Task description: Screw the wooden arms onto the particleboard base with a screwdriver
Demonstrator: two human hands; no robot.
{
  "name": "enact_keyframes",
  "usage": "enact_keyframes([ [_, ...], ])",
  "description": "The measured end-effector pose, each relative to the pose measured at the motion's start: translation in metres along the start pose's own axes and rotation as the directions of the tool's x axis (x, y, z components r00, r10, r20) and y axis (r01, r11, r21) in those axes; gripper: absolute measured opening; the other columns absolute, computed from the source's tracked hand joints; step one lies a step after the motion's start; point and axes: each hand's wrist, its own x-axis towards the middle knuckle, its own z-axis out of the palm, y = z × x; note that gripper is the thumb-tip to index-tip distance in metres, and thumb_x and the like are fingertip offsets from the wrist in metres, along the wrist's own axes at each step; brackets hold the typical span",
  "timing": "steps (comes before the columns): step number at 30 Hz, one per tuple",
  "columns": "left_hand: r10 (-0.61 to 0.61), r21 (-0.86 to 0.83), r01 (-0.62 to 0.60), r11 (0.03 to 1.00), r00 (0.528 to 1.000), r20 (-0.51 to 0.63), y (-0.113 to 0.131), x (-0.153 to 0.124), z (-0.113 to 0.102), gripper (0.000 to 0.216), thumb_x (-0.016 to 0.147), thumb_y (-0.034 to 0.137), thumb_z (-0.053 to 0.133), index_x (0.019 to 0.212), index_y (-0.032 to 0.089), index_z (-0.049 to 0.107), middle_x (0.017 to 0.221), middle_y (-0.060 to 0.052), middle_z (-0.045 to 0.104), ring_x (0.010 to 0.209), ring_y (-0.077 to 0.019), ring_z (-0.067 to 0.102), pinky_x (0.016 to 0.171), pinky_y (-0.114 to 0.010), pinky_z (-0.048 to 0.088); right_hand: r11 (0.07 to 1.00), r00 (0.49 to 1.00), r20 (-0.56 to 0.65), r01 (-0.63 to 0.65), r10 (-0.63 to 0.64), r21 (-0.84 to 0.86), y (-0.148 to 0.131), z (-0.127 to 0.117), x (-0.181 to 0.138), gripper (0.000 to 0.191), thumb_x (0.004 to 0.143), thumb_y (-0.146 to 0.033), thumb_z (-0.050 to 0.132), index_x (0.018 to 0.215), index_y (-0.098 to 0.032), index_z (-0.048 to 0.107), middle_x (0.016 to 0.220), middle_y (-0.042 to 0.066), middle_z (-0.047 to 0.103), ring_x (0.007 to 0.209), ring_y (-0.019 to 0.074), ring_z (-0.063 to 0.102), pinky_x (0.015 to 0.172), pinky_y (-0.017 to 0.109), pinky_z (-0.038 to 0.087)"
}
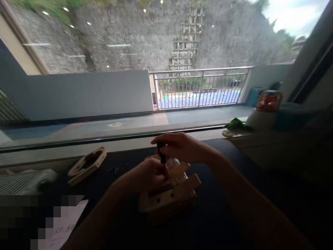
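My right hand (179, 147) is closed around the dark handle of a screwdriver (161, 154), which points down and stands nearly upright. Just below it, my left hand (152, 173) has its fingers curled together at the screwdriver's lower end; what they pinch is hidden. Both hands are over a wooden assembly (169, 199) on the dark table. Its near side piece shows two dark holes, and clear plastic-like material shows between the wooden parts. Shadow hides much of the assembly.
Another wooden frame (87, 166) lies at the left, with several small screws (114, 169) beside it. A paper with writing (70, 218) is at the lower left. Beyond the table are a window sill (125, 142), a green item (236, 124) and a white bottle (262, 118).
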Motion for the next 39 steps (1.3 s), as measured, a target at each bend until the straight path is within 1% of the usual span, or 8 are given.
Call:
enact_keyframes([
  [5, 0.003, -0.031, -0.003, 1.000, 1.000, 0.010, 0.000, -0.001, -0.003, 0.017, 0.074, 0.021, 0.050, 0.069, 0.015, 0.065, 0.073, 0.000, 0.062, 0.064, -0.0116, 0.055, 0.058, -0.021, 0.039, 1.000, 1.000, -0.028, 0.010, -0.010, -0.007, 0.005, -0.005, -0.001, 0.036, 0.085, -0.024, 0.047, 0.118, -0.013, 0.057, 0.093, 0.006, 0.066, 0.078, 0.0136, 0.060, 0.068, 0.026, 0.047],
  [10, -0.020, -0.078, 0.023, 0.997, 0.999, 0.040, 0.004, -0.002, -0.005, 0.018, 0.074, 0.020, 0.049, 0.072, 0.015, 0.066, 0.074, -0.001, 0.062, 0.065, -0.0124, 0.056, 0.059, -0.021, 0.041, 0.998, 0.997, -0.068, 0.041, -0.044, -0.044, 0.009, -0.004, 0.001, 0.032, 0.083, -0.028, 0.052, 0.110, -0.014, 0.061, 0.087, 0.005, 0.066, 0.076, 0.0127, 0.059, 0.068, 0.026, 0.046],
  [16, -0.063, -0.111, 0.072, 0.991, 0.994, 0.085, 0.006, -0.004, -0.008, 0.020, 0.077, 0.028, 0.051, 0.076, 0.015, 0.066, 0.071, 0.000, 0.063, 0.064, -0.0131, 0.057, 0.056, -0.022, 0.042, 0.997, 0.993, -0.105, 0.054, -0.059, -0.047, 0.011, -0.002, 0.003, 0.027, 0.079, -0.029, 0.058, 0.101, -0.014, 0.063, 0.081, 0.003, 0.064, 0.073, 0.0117, 0.058, 0.065, 0.024, 0.045],
  [20, -0.099, -0.124, 0.111, 0.986, 0.990, 0.103, 0.007, -0.005, -0.009, 0.024, 0.077, 0.035, 0.052, 0.078, 0.016, 0.067, 0.072, -0.001, 0.064, 0.065, -0.0144, 0.058, 0.056, -0.022, 0.042, 0.995, 0.989, -0.138, 0.041, -0.054, -0.096, 0.006, -0.001, 0.003, 0.024, 0.076, -0.031, 0.061, 0.092, -0.014, 0.064, 0.076, 0.002, 0.063, 0.067, 0.0098, 0.056, 0.058, 0.022, 0.044],
  [23, -0.106, -0.123, 0.120, 0.985, 0.988, 0.113, 0.008, -0.005, -0.010, 0.026, 0.079, 0.036, 0.051, 0.080, 0.016, 0.068, 0.075, -0.002, 0.066, 0.068, -0.0158, 0.059, 0.059, -0.024, 0.043, 0.992, 0.988, -0.139, 0.057, -0.072, -0.112, 0.001, -0.001, 0.002, 0.024, 0.077, -0.027, 0.059, 0.097, -0.014, 0.064, 0.077, 0.001, 0.063, 0.067, 0.0094, 0.056, 0.058, 0.021, 0.044],
  [27, -0.096, -0.125, 0.112, 0.986, 0.987, 0.128, 0.008, -0.004, -0.010, 0.029, 0.080, 0.038, 0.049, 0.079, 0.016, 0.068, 0.074, -0.002, 0.066, 0.069, -0.0159, 0.060, 0.060, -0.024, 0.043, 0.989, 0.989, -0.097, 0.103, -0.113, -0.103, -0.003, -0.003, 0.000, 0.029, 0.082, -0.023, 0.051, 0.107, -0.013, 0.063, 0.083, 0.003, 0.065, 0.073, 0.0103, 0.058, 0.064, 0.022, 0.045],
  [31, -0.066, -0.120, 0.080, 0.990, 0.991, 0.112, 0.005, -0.004, -0.008, 0.027, 0.081, 0.035, 0.049, 0.078, 0.015, 0.068, 0.074, -0.001, 0.065, 0.069, -0.0149, 0.059, 0.059, -0.023, 0.042, 0.991, 0.989, -0.105, 0.097, -0.107, -0.096, 0.000, -0.006, -0.001, 0.029, 0.082, -0.025, 0.053, 0.105, -0.013, 0.064, 0.087, 0.005, 0.066, 0.076, 0.0120, 0.059, 0.067, 0.025, 0.045],
  [39, -0.048, -0.101, 0.057, 0.993, 0.995, 0.090, 0.005, -0.004, -0.008, 0.024, 0.079, 0.032, 0.050, 0.076, 0.015, 0.066, 0.074, -0.001, 0.063, 0.065, -0.0130, 0.055, 0.056, -0.022, 0.041, 0.992, 0.983, -0.154, 0.087, -0.101, -0.095, 0.004, -0.005, 0.001, 0.025, 0.079, -0.029, 0.058, 0.096, -0.013, 0.065, 0.080, 0.004, 0.065, 0.070, 0.0103, 0.058, 0.065, 0.024, 0.046],
])
